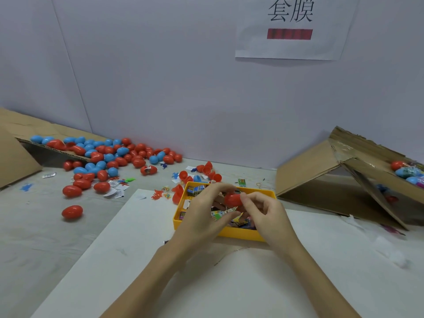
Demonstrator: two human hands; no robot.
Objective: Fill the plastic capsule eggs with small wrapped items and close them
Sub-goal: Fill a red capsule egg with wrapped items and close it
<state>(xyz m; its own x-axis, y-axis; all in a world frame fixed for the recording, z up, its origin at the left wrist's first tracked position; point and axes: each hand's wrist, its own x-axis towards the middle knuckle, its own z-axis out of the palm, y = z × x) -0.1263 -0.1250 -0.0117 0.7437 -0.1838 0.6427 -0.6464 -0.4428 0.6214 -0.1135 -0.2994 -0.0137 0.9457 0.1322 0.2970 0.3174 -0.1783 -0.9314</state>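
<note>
- Red capsule egg [232, 199] sits between both hands, held just above the yellow tray [238, 235].
- Left hand [202, 212] curls round the egg's left end, fingers arched over its top and thumb beneath.
- Right hand [263, 211] pinches the egg's right end with thumb and fingertips; the other fingers are bent loosely.
- Small wrapped items [195, 190] lie inside the tray, partly hidden by the hands.
- Open red egg halves [207, 171] lie just behind the tray.
- Pile of red and blue eggs [110, 154] spreads well to the tray's left, partly on a cardboard flap [55, 151].
- Cardboard box [344, 177] lies to the tray's right, with more eggs inside.
</note>
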